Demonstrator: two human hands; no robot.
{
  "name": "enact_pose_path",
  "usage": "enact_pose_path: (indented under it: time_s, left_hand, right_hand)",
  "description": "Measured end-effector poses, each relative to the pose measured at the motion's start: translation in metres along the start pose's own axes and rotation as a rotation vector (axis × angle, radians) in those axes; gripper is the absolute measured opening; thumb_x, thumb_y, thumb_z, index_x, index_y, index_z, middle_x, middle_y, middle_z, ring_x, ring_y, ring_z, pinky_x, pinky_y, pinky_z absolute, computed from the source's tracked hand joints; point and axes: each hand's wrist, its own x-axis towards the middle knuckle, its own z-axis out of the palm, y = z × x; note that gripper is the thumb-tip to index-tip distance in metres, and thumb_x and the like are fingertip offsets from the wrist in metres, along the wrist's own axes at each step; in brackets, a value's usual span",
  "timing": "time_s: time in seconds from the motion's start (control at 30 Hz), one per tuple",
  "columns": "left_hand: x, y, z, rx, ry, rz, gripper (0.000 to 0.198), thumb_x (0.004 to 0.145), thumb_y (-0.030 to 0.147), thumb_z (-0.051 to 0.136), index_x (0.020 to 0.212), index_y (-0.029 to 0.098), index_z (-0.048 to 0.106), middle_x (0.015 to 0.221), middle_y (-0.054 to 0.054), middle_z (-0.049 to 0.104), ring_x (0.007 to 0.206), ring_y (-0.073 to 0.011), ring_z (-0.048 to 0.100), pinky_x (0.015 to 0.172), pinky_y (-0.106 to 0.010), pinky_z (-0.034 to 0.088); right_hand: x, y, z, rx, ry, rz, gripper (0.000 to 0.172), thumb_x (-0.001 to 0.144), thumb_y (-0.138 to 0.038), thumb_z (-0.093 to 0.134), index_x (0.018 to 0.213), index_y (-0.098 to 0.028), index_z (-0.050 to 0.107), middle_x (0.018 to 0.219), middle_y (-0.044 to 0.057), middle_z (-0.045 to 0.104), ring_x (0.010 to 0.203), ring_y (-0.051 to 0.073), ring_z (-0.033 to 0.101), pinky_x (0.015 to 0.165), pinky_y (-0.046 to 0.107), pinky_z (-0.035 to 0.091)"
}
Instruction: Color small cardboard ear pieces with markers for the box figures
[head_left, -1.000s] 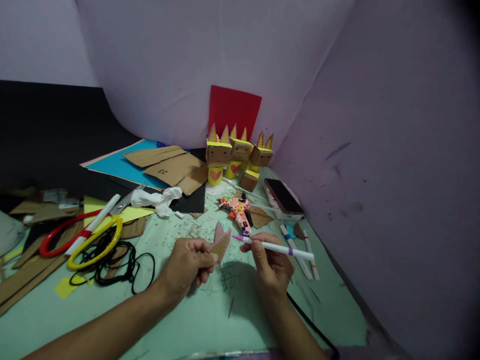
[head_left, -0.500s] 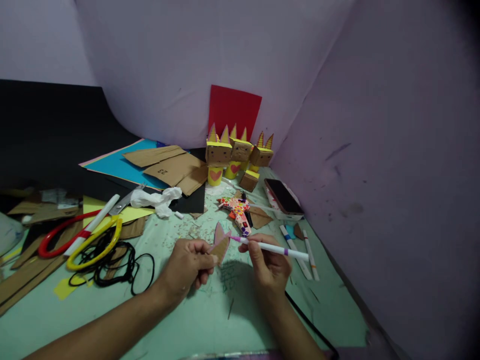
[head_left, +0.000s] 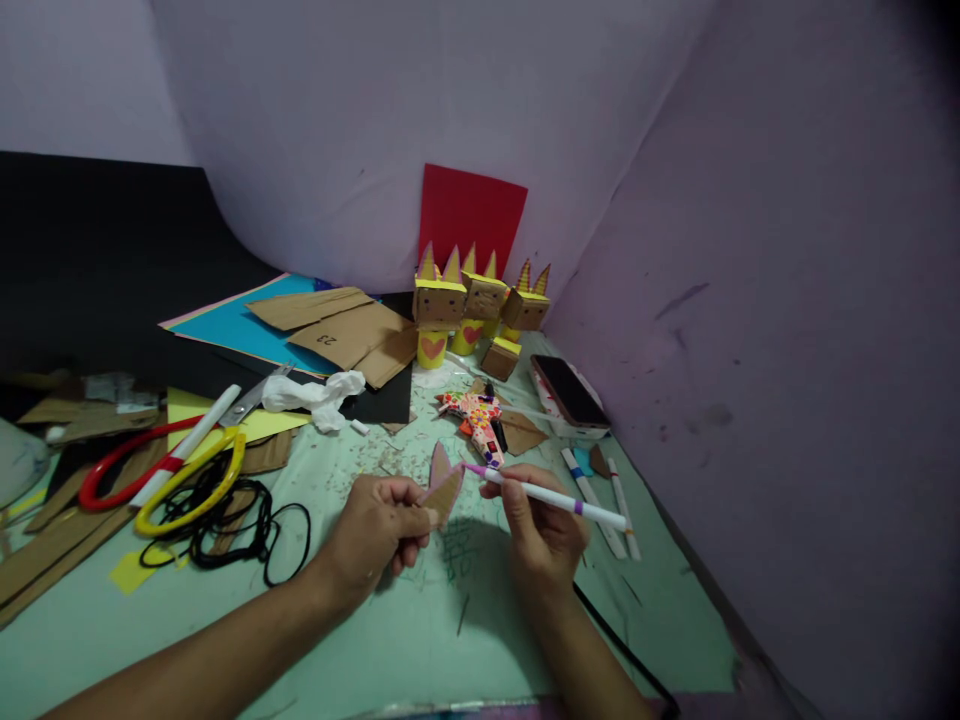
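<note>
Between thumb and fingers, my left hand (head_left: 388, 520) pinches small pointed cardboard pieces (head_left: 447, 492) edged in pink-purple. They look like two ear shapes, one partly behind the other. My right hand (head_left: 544, 520) grips a white marker (head_left: 574, 502) with a purple band, its purple tip at the upper edge of the front piece. Whether the tip touches the cardboard I cannot tell. Just beyond my hands lies a flower-patterned glue gun (head_left: 478, 415). Cardboard figures (head_left: 440, 303) with box heads, pointed ears and yellow bodies stand at the back.
Scissors (head_left: 191, 470) with red and yellow handles lie left, over tangled black cord (head_left: 236, 535). Cardboard sheets (head_left: 352, 335) and blue paper (head_left: 240, 325) are behind. A phone (head_left: 571, 390) and more markers (head_left: 596, 500) lie right. A red card (head_left: 472, 215) leans on the wall.
The marker and my right hand have shifted slightly right. The front cardboard piece has turned a little, its tip now higher and further right. My left hand keeps its pinch.
</note>
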Motion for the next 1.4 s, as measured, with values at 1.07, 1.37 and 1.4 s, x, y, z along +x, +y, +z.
enact_pose_path:
  time_s: [1.07,1.37,1.4]
  left_hand:
    - [-0.0014,-0.0012,-0.0001,-0.025,-0.006,0.045,0.017,0.050,0.029,0.064,0.047,0.016,0.054,0.031,0.005,0.046,0.025,-0.0043,0.033,0.026,-0.015,0.018]
    - [-0.0010,-0.0022,-0.0009,-0.042,-0.006,0.046,0.018,0.050,0.029,0.065,0.048,0.015,0.053,0.034,0.005,0.048,0.026,-0.0038,0.035,0.027,-0.014,0.020]
    - [-0.0007,-0.0023,-0.0010,-0.046,-0.009,0.053,0.018,0.050,0.029,0.066,0.048,0.015,0.054,0.034,0.005,0.048,0.027,-0.0038,0.035,0.027,-0.014,0.021]
  right_hand:
    - [0.0021,0.0051,-0.0003,0.008,-0.042,-0.060,0.006,0.083,-0.019,0.056,0.084,-0.019,0.062,0.065,0.001,0.065,0.059,0.016,0.065,0.056,0.030,0.052]
    - [0.0018,0.0026,0.0008,0.042,-0.016,-0.028,0.006,0.082,-0.018,0.057,0.083,-0.019,0.063,0.065,0.001,0.065,0.060,0.016,0.065,0.055,0.028,0.052]
    - [0.0020,0.0024,0.0010,0.030,-0.035,-0.025,0.006,0.082,-0.019,0.057,0.083,-0.018,0.063,0.065,0.001,0.064,0.060,0.016,0.065,0.055,0.028,0.052]
